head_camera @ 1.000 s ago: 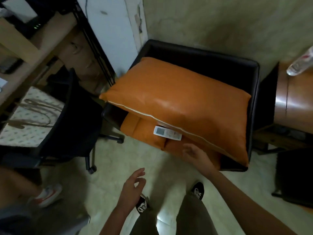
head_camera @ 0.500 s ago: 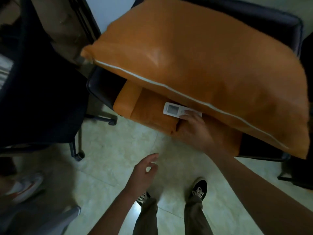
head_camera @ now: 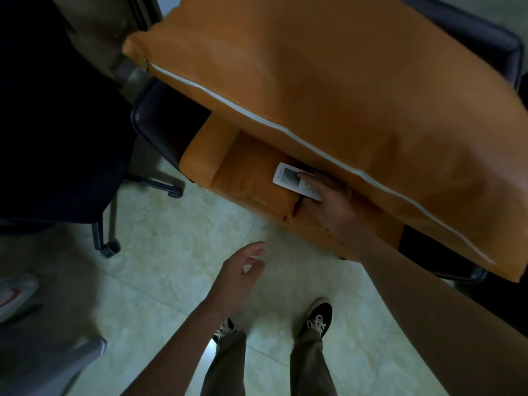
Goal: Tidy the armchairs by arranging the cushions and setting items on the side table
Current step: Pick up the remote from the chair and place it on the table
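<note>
With my right hand [head_camera: 328, 204] curled over the remote [head_camera: 287, 177] and my left hand [head_camera: 240, 271] slack and loose-fingered, I pinch both edges before lifting.

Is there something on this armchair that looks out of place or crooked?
The big orange cushion lies askew across the armchair, overhanging its arm. A white remote sits on the seat cushion under its edge, where the right hand holds it.
</note>
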A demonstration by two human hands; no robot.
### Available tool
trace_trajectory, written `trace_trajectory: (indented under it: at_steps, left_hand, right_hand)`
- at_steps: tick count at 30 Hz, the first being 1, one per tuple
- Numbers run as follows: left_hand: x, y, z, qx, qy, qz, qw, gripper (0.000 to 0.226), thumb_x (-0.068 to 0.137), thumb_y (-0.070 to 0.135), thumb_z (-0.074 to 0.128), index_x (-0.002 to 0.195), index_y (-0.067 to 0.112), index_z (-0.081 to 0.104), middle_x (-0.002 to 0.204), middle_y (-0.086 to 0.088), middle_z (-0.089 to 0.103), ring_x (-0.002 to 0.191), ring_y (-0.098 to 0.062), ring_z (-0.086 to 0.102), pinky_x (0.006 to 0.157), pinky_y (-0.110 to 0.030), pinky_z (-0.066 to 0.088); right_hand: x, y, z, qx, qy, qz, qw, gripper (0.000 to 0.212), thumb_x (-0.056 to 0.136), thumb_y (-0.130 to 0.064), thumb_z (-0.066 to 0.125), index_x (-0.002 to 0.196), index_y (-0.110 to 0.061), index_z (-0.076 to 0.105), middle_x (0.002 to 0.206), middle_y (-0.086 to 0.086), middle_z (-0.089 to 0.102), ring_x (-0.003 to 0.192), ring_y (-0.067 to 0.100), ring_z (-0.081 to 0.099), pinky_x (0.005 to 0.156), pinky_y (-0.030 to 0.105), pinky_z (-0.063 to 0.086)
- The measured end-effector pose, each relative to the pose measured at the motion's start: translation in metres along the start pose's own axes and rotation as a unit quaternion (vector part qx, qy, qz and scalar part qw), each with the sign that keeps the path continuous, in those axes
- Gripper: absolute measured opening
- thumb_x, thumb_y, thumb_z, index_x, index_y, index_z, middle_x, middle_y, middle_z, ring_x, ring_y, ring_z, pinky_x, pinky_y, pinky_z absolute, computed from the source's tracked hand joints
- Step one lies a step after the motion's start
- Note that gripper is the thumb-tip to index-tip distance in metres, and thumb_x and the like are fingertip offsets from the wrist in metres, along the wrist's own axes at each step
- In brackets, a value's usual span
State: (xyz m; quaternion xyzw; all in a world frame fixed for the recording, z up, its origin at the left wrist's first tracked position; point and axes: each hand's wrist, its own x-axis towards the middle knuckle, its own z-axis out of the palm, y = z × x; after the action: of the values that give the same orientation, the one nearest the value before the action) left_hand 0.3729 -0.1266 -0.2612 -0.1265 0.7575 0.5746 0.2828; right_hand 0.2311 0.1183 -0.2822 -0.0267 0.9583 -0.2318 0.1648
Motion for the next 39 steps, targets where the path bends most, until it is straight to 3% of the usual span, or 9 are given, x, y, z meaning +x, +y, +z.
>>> trace_trajectory:
  at_steps: [7,10,15,20,24,29,34,39]
  left_hand:
    - [-0.006,-0.006,-0.009,0.01,-0.003,-0.02,1.0,0.031,0.101,0.012,0.056,0.123,0.032,0.065,0.118,0.012,0.068,0.109,-0.003,0.063,0.086,-0.006,0.045]
    - [-0.022,-0.018,-0.008,0.041,-0.017,-0.036,0.998,0.029,0.101,0.014,0.056,0.122,0.032,0.064,0.117,0.009,0.069,0.109,-0.004,0.062,0.085,-0.005,0.044]
    - [-0.059,-0.027,-0.008,0.108,-0.06,-0.075,0.989,0.028,0.102,0.018,0.056,0.121,0.037,0.061,0.12,0.003,0.069,0.113,-0.014,0.064,0.081,-0.011,0.049]
    - [-0.093,0.0,0.005,0.199,-0.105,-0.082,0.971,0.032,0.103,0.019,0.052,0.133,0.02,0.064,0.123,-0.004,0.068,0.112,-0.02,0.065,0.082,-0.019,0.053]
    - [-0.107,0.035,0.033,0.241,-0.16,-0.06,0.955,0.03,0.102,0.027,0.053,0.129,0.026,0.065,0.12,0.0,0.069,0.111,-0.016,0.065,0.1,-0.035,0.052]
    - [-0.119,0.078,0.07,0.316,-0.232,-0.029,0.92,0.032,0.103,0.026,0.05,0.132,0.023,0.064,0.124,-0.001,0.068,0.107,-0.012,0.063,0.09,-0.021,0.048]
    - [-0.125,0.131,0.119,0.375,-0.24,0.0,0.895,0.033,0.103,0.029,0.051,0.133,0.022,0.063,0.127,-0.002,0.069,0.109,-0.012,0.065,0.089,-0.022,0.049]
    - [-0.125,0.175,0.197,0.403,-0.233,0.028,0.884,0.033,0.104,0.028,0.051,0.133,0.02,0.063,0.13,-0.001,0.066,0.108,-0.011,0.061,0.087,-0.02,0.044]
  right_hand:
    - [-0.018,-0.013,0.009,-0.078,0.03,0.01,0.996,0.064,0.089,-0.038,0.068,0.148,-0.041,0.042,0.144,0.0,0.052,0.134,0.028,0.046,0.108,0.048,0.031]
    - [-0.044,-0.011,0.014,0.004,-0.018,0.066,0.998,0.069,0.087,-0.044,0.072,0.148,-0.041,0.04,0.139,0.003,0.053,0.125,0.029,0.049,0.102,0.044,0.039]
    - [-0.128,-0.017,0.008,0.127,-0.033,0.139,0.982,0.062,0.087,-0.024,0.074,0.144,-0.026,0.049,0.135,0.009,0.054,0.123,0.03,0.051,0.099,0.04,0.046]
    - [-0.228,-0.026,-0.017,0.215,0.022,0.279,0.936,0.061,0.081,-0.023,0.078,0.138,-0.022,0.055,0.127,0.012,0.062,0.108,0.03,0.061,0.09,0.039,0.051]
    - [-0.299,-0.03,-0.048,0.257,0.074,0.34,0.901,0.06,0.08,-0.025,0.077,0.136,-0.031,0.055,0.126,0.005,0.063,0.104,0.024,0.062,0.089,0.039,0.056]
    - [-0.378,-0.019,-0.088,0.291,0.128,0.372,0.872,0.063,0.081,-0.019,0.077,0.139,-0.023,0.054,0.119,0.005,0.064,0.098,0.023,0.063,0.08,0.036,0.054]
    - [-0.443,0.017,-0.125,0.316,0.17,0.372,0.856,0.063,0.079,-0.019,0.077,0.137,-0.027,0.053,0.114,-0.004,0.064,0.098,0.02,0.065,0.077,0.034,0.052]
    - [-0.483,0.084,-0.164,0.34,0.171,0.397,0.835,0.076,0.083,-0.022,0.076,0.151,-0.013,0.043,0.137,0.009,0.059,0.122,0.027,0.059,0.092,0.034,0.045]
